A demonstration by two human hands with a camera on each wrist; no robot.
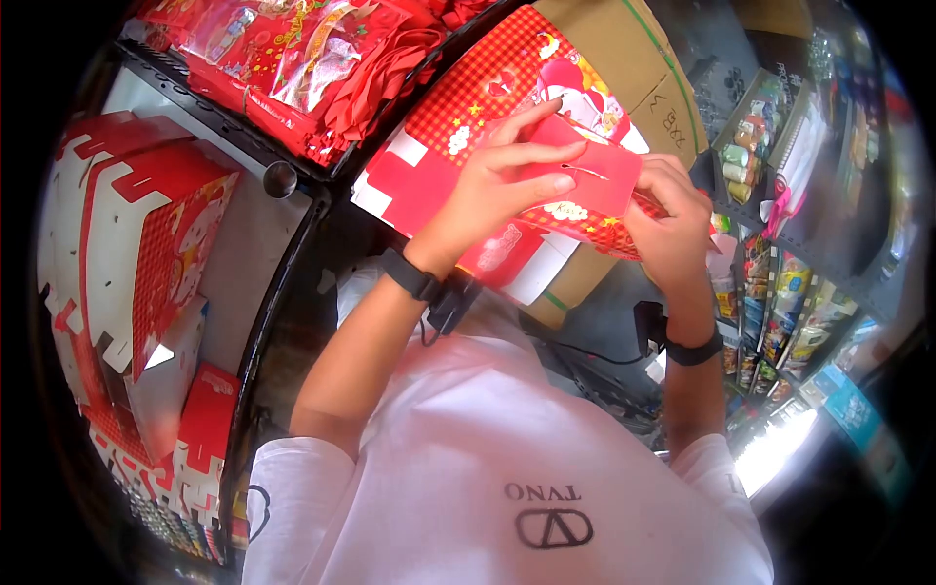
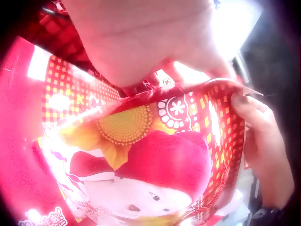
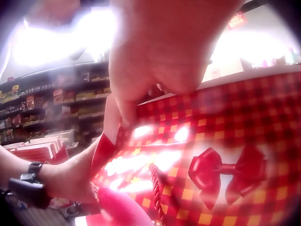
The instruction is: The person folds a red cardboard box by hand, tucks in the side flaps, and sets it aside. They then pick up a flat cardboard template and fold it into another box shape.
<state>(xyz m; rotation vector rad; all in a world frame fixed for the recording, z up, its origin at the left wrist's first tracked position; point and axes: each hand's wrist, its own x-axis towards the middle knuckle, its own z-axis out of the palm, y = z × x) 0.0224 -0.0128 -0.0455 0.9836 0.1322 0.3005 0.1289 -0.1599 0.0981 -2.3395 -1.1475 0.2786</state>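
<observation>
A red checked cardboard box (image 1: 604, 185) with a cartoon print lies across both hands in the head view. My left hand (image 1: 487, 190) rests on its plain red flap, fingers and thumb extended on either side of a slit. At the flap's other end, my right hand (image 1: 673, 214) grips the box edge with curled fingers. In the left wrist view, the printed box panel (image 2: 160, 160) is below my left hand (image 2: 146, 42), and my right hand (image 2: 263, 136) holds the far edge. The right wrist view has my right hand (image 3: 160, 56) above the checked side (image 3: 230, 136) with a bow print.
Flat red-and-white printed cartons (image 1: 156, 224) stand at the left. A black crate holds red packages (image 1: 292, 68) at the top. Brown cardboard (image 1: 653, 88) lies under the box. Shelves with packaged goods (image 1: 790, 292) are at the right.
</observation>
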